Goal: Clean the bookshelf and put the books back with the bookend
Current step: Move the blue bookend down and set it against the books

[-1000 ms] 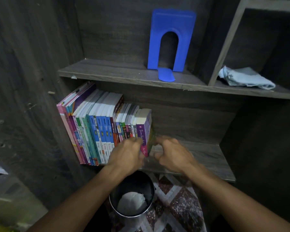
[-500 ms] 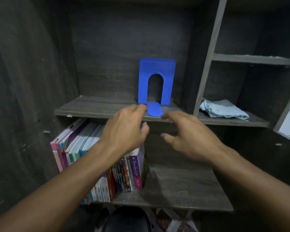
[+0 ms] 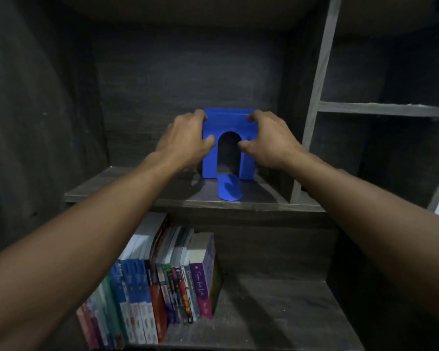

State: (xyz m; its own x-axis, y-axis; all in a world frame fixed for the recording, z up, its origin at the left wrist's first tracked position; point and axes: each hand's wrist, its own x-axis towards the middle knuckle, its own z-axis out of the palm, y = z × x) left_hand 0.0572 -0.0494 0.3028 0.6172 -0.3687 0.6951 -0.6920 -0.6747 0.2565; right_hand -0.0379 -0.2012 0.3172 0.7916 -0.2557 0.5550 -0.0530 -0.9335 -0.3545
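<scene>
A blue bookend point(image 3: 227, 122) stands upright on the upper shelf point(image 3: 137, 191), its tongue pointing toward me. My left hand point(image 3: 185, 140) grips its left edge, fingers over the top corner and thumb on the front by the arch. My right hand point(image 3: 269, 140) grips the right edge the same way. A row of books point(image 3: 162, 282) stands on the lower shelf point(image 3: 276, 312), packed to the left, with a purple-spined book at its right end.
A vertical divider point(image 3: 314, 97) rises right of the bookend, with a smaller shelf point(image 3: 383, 110) beyond it. The dark side wall point(image 3: 36, 122) closes the left. The right part of the lower shelf is bare wood.
Both hands left the books on the lower shelf, rose to the upper shelf and took hold of the bookend's two sides. The view tilted up; the cloth and bin are out of view.
</scene>
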